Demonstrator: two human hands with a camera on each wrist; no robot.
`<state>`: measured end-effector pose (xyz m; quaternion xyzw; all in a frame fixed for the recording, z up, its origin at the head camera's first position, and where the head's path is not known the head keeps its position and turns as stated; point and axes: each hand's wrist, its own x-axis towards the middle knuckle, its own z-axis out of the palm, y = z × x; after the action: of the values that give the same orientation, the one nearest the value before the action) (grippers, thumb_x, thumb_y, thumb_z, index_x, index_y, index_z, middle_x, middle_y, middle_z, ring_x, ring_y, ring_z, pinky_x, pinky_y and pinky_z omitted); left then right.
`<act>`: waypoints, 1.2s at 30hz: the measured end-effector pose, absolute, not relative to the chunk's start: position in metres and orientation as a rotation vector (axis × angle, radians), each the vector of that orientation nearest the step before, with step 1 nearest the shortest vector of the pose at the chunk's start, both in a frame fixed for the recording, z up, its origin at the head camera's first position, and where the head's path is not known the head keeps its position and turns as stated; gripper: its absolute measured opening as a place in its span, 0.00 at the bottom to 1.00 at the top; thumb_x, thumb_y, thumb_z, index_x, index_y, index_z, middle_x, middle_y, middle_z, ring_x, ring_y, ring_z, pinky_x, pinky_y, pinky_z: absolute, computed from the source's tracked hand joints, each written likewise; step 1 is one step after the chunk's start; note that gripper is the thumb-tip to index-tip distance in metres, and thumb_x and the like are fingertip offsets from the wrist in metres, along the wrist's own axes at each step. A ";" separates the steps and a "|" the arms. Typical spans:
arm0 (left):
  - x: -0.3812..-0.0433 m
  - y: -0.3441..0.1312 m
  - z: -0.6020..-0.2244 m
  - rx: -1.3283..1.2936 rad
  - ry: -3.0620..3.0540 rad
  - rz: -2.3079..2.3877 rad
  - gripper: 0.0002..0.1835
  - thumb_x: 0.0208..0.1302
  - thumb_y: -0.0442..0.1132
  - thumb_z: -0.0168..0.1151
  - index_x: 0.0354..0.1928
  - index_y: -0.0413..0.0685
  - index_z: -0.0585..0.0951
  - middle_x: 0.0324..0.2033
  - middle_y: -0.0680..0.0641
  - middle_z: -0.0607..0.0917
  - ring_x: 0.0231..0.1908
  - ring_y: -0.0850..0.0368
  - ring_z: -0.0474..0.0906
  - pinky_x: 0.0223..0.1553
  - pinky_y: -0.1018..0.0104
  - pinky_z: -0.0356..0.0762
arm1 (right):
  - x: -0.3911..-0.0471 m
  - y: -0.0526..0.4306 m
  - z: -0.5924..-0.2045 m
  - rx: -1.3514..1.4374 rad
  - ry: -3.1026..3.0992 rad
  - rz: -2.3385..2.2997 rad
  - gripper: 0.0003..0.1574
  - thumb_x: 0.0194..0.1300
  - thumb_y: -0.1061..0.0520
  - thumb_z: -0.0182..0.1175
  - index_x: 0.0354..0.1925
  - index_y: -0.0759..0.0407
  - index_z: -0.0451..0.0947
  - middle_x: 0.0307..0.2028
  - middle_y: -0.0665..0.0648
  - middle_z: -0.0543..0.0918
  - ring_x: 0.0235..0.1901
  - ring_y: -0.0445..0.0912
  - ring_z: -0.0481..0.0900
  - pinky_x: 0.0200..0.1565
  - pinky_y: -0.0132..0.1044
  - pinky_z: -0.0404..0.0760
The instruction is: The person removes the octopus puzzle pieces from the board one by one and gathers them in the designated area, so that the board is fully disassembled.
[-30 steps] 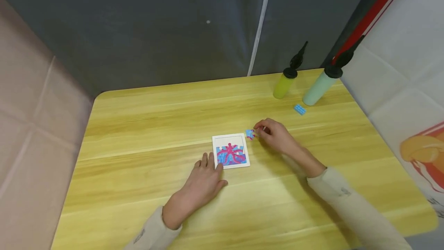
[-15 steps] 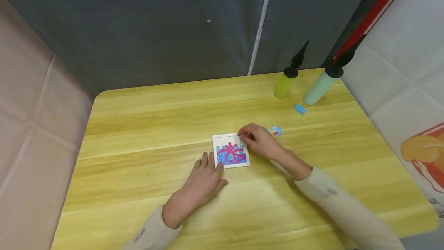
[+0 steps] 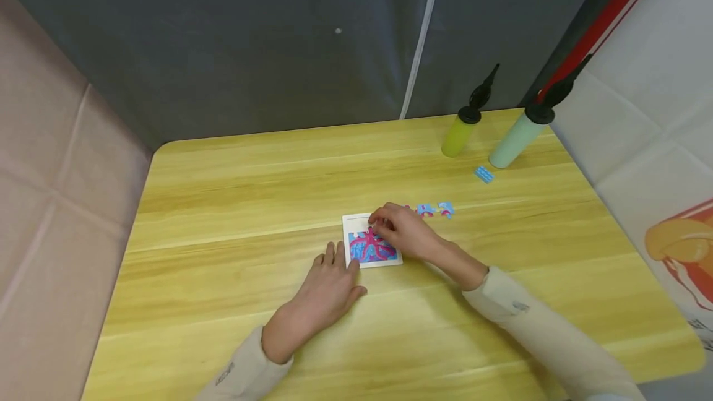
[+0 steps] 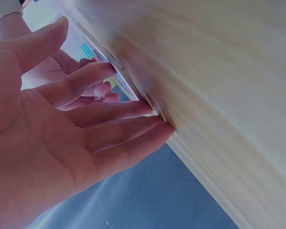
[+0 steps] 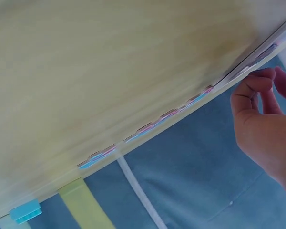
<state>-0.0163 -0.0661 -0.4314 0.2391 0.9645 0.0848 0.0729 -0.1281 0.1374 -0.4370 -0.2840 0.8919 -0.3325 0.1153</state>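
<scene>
A white square puzzle tray [image 3: 352, 223] lies on the wooden table, its lower part filled with a pink octopus picture [image 3: 370, 254] on blue. My left hand [image 3: 323, 293] rests flat with straight fingers at the tray's lower left edge; the left wrist view shows its fingertips [image 4: 163, 128] on the tabletop. Over the upper part of the tray, the thumb and forefinger of my right hand [image 3: 409, 232] pinch a small puzzle piece, almost wholly hidden by the fingers. Loose blue-and-pink puzzle pieces [image 3: 426, 210] lie in a row right of the tray, partly behind that hand.
At the back right stand a yellow-green pump [image 3: 458, 135] and a pale green pump [image 3: 515, 141], both with black tops. A blue toy brick [image 3: 484, 174] lies in front of them. A grey curtain [image 3: 250, 48] hangs behind the table [image 3: 223, 203].
My right hand has moved left from the loose pieces to above the tray, uncovering pieces on the right. The left hand has stayed at the tray's edge.
</scene>
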 end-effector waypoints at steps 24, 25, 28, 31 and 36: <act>-0.018 -0.066 -0.431 0.703 2.870 0.250 0.28 0.72 0.56 0.62 0.59 0.39 0.79 0.66 0.23 0.74 0.68 0.25 0.71 0.63 0.39 0.76 | -0.129 0.131 -0.438 -1.064 2.554 -0.858 0.11 0.73 0.58 0.62 0.49 0.58 0.88 0.33 0.49 0.82 0.28 0.37 0.72 0.33 0.30 0.73; -0.017 -0.065 -0.431 0.705 2.873 0.248 0.28 0.72 0.56 0.63 0.59 0.39 0.80 0.66 0.23 0.74 0.68 0.25 0.71 0.62 0.39 0.77 | -0.129 0.131 -0.438 -1.058 2.553 -0.859 0.11 0.74 0.58 0.62 0.49 0.57 0.88 0.33 0.48 0.82 0.28 0.37 0.72 0.33 0.30 0.73; -0.017 -0.065 -0.431 0.711 2.889 0.241 0.28 0.72 0.56 0.63 0.59 0.39 0.80 0.65 0.23 0.75 0.67 0.25 0.72 0.62 0.39 0.77 | -0.130 0.131 -0.439 -1.042 2.555 -0.859 0.10 0.74 0.58 0.61 0.49 0.56 0.87 0.33 0.47 0.82 0.29 0.38 0.73 0.34 0.31 0.74; -0.017 -0.065 -0.432 0.710 2.897 0.234 0.28 0.71 0.56 0.64 0.59 0.39 0.80 0.65 0.23 0.75 0.67 0.25 0.72 0.62 0.39 0.77 | -0.130 0.131 -0.438 -1.034 2.552 -0.873 0.09 0.74 0.58 0.61 0.48 0.55 0.86 0.34 0.47 0.83 0.31 0.38 0.75 0.36 0.31 0.76; -0.017 -0.065 -0.431 0.713 2.890 0.236 0.28 0.71 0.56 0.64 0.59 0.39 0.80 0.65 0.23 0.75 0.67 0.25 0.72 0.62 0.39 0.77 | -0.129 0.129 -0.438 -0.995 2.512 -0.931 0.06 0.75 0.57 0.61 0.46 0.53 0.85 0.35 0.47 0.84 0.31 0.38 0.76 0.35 0.31 0.77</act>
<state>-0.0167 -0.0645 -0.4306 0.2380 0.9649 0.0789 0.0776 -0.1292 0.1292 -0.4376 -0.3447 0.8702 -0.3224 0.1414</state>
